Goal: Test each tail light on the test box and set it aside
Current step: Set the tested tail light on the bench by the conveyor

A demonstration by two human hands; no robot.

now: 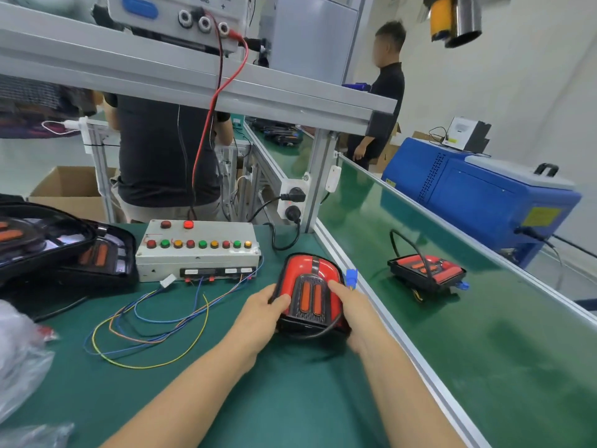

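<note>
Right now both hands are holding one red tail light (310, 294) on the green bench (226, 383), just right of the test box (197, 253) and close to the bench's right rail. The left hand (265, 310) is gripping its left edge, thumb curled over the front beside the two orange strips; the right hand (350, 310) is gripping the right edge, with one finger lying straight along the red lens. Holding it from both sides is probably keeping the wide, curved housing steady and face up so the lens can be watched.

Its black cable is looping under the near end, and a blue plug (351, 276) is sticking out at the far right corner; whether it is joined to anything I cannot tell. Loose coloured wires (145, 321) are trailing from the front of the test box across the bench, presumably the leads meant for that plug, and one red lamp is glowing on top of the box.

Another tail light (426, 270) is lying on the conveyor belt (484, 334) to the right, well apart, likely already set aside. More lights are sitting in black cases (64, 250) on the left.
</note>
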